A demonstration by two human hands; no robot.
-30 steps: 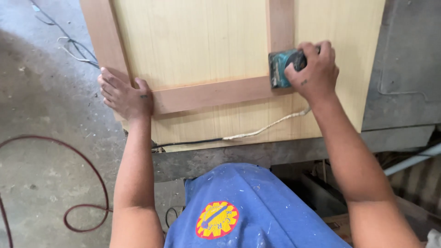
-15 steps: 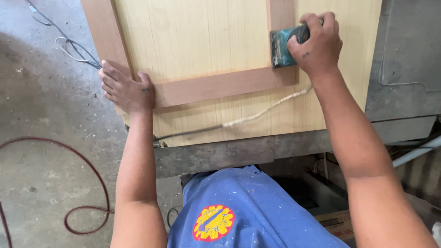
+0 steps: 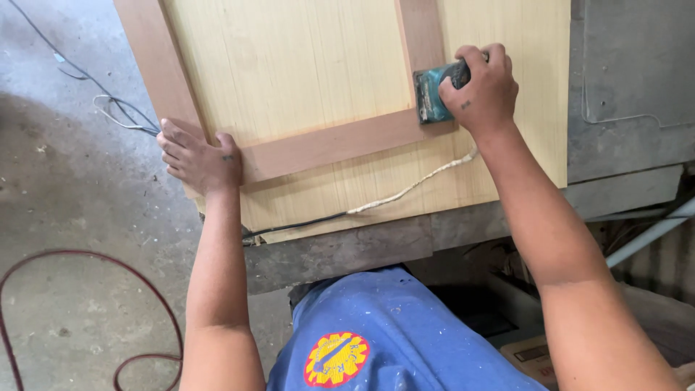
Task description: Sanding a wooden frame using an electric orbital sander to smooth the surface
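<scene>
In the head view, a wooden panel (image 3: 318, 80) fills the upper middle of the frame, lying flat on a grey workbench (image 3: 347, 253) — pale yellow veneer with fine straight grain, overlaid by reddish-brown strips that form a frame: 1 down the left edge, 1 running across the centre, 1 upright near the top. The right hand (image 3: 481, 94), upper right of the frame, is clenched around a small teal sander (image 3: 433, 95), whose pad sits on the panel where the upright strip meets the crosswise one. The left hand (image 3: 197, 156), at centre left, lies flat and released, fingers spread, pressing on the panel's lower left corner where 2 strips join. A cord (image 3: 376, 204) — black, then wrapped in whitish cloth — trails across the lower part of the panel toward the sander. Lower left, a red hose (image 3: 163, 304) loops over the concrete floor (image 3: 65, 195).
</scene>
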